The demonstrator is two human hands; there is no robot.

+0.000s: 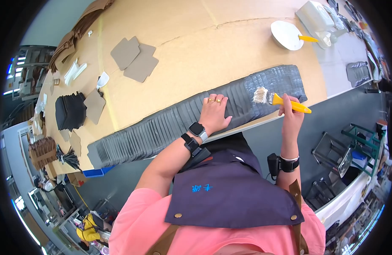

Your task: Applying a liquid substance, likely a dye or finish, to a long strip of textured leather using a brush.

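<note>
A long row of overlapping dark grey sheet pieces (162,125) lies fanned along the near edge of the table. My left hand (215,112) rests flat on the row, fingers stretched out over the pieces. In my right hand (290,114) is a paintbrush (285,101) with a yellow handle; its bristles, coated in something whitish, are over the right part of the row. That part (285,80) looks wet and shiny. Whether the bristles touch it I cannot tell.
A white bowl (281,40) with a yellow handle in it stands at the back right, near a white box (312,15). Brown-grey cut pieces (138,63) lie farther back. At the left are a black stack (70,111) and a white scraper (103,80). Metal-framed chairs (331,153) stand beyond the table's right side.
</note>
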